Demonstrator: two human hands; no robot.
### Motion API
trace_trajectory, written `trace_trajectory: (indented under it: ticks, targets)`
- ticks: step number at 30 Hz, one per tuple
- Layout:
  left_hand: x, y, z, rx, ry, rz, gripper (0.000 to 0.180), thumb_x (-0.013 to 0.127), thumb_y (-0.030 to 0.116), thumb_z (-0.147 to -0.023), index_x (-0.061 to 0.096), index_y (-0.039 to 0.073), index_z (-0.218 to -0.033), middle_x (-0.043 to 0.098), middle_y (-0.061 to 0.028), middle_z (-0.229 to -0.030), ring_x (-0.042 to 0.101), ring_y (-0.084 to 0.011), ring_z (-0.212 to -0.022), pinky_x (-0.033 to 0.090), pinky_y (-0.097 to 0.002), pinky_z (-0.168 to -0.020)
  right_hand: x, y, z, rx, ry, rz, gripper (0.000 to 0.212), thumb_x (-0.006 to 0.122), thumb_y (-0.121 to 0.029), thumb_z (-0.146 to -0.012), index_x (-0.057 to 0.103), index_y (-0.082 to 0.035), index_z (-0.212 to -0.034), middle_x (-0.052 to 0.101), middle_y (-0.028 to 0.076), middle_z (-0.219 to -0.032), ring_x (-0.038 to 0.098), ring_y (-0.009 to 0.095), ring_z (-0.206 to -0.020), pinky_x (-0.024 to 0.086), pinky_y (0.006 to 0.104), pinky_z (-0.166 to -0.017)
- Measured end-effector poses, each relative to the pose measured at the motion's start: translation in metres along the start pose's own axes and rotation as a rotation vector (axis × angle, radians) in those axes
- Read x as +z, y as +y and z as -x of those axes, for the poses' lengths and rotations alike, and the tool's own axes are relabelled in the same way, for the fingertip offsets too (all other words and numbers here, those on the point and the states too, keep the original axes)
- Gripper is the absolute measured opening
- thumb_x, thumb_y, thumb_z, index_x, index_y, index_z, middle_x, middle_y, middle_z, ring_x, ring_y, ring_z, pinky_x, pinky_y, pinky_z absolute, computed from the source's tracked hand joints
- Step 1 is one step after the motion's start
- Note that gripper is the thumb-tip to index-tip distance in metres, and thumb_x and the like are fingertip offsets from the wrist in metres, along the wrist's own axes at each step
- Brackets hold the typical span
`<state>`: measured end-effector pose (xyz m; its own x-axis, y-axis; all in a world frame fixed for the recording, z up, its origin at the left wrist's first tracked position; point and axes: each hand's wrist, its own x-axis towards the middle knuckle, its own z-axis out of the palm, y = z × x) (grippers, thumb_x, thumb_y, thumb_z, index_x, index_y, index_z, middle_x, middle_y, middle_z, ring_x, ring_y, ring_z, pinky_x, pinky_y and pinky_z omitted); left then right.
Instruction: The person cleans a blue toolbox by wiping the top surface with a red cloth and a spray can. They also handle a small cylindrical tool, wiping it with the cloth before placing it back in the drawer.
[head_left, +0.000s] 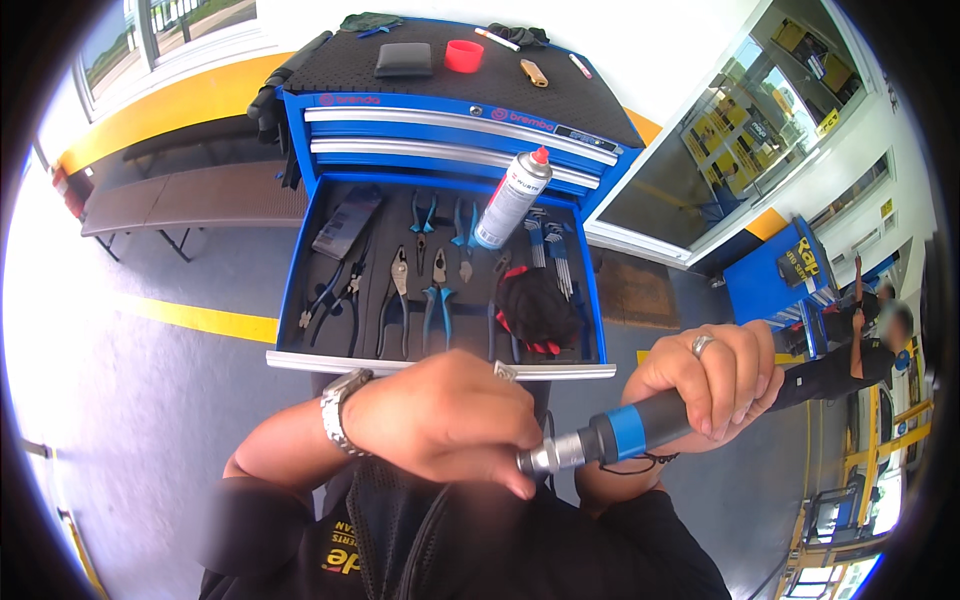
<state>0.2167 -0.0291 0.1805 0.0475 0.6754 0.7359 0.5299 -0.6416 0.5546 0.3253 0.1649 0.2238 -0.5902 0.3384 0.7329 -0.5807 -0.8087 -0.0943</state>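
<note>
Across my chest lies a black cylindrical tool (628,432) with a blue band and a stepped metal nose. My right hand (705,375), a ring on one finger, wraps round its thick black end. At the other end my left hand (445,420), with a metal-band watch (340,415) on its wrist, pinches the tip of the nose between thumb and fingers. Just beyond, an open drawer (285,290) holds several pliers (398,290), hex keys (560,260), a black and red glove (540,308) and a standing spray can (512,200) with a red cap.
The drawer belongs to a blue tool cabinet (400,140); on its black top are a wallet (404,60), a red ring-shaped piece (463,57) and a box cutter (534,73). A brown bench (190,210) stands left. Another person (860,360) is at the far right, near a blue cabinet (770,275).
</note>
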Motion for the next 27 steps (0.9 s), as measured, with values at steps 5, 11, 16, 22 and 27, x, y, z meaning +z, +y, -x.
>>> trace_trajectory:
  ticks: [5,11,16,22,27]
  targets:
    - [0.019,0.016,-0.007,0.063,-0.079,0.009,0.031,0.085,0.027,-0.083,0.068,0.002,-0.089,0.062,-0.0072,-0.072,0.063,-0.0231,-0.057,0.043,-0.0323,-0.046,0.000,-0.003,0.006,0.135,-0.064,-0.243,0.026,0.050,-0.023,-0.106,0.046,-0.010,-0.083,0.053,0.002,-0.063,0.058,0.011,-0.051,0.054,0.0268,-0.050]
    - [0.020,0.021,-0.012,0.069,-0.111,-0.026,0.034,0.087,0.029,-0.081,0.066,0.003,-0.084,0.060,-0.0049,-0.070,0.061,-0.0219,-0.055,0.041,-0.0312,-0.045,-0.008,0.004,0.009,0.207,0.020,-0.373,0.025,0.049,-0.023,-0.106,0.046,-0.010,-0.084,0.056,0.002,-0.069,0.059,0.012,-0.053,0.054,0.0275,-0.051]
    - [0.016,0.015,-0.014,0.011,0.001,0.018,0.040,0.092,0.035,-0.075,0.067,0.006,-0.087,0.063,-0.0045,-0.070,0.067,-0.0213,-0.061,0.047,-0.0293,-0.048,-0.020,0.010,0.007,0.206,0.152,-0.461,0.023,0.051,-0.024,-0.103,0.048,-0.010,-0.085,0.054,0.002,-0.072,0.058,0.013,-0.060,0.053,0.0296,-0.059]
    - [0.024,0.002,-0.016,-0.033,0.345,-0.041,0.054,0.095,0.031,-0.070,0.061,0.008,-0.104,0.071,-0.0061,-0.080,0.073,-0.0224,-0.070,0.055,-0.0314,-0.058,-0.051,0.015,0.012,0.216,0.519,-0.406,0.022,0.052,-0.025,-0.101,0.053,-0.006,-0.088,0.051,0.003,-0.079,0.053,0.016,-0.074,0.045,0.0328,-0.077]
    - [0.024,0.002,-0.025,0.022,0.246,-0.187,0.055,0.094,0.022,-0.073,0.058,0.002,-0.109,0.075,-0.0116,-0.090,0.077,-0.0256,-0.076,0.060,-0.0307,-0.063,-0.072,0.031,0.030,0.258,0.677,-0.333,0.025,0.052,-0.027,-0.101,0.054,-0.006,-0.086,0.051,0.005,-0.079,0.052,0.018,-0.074,0.045,0.0332,-0.076]
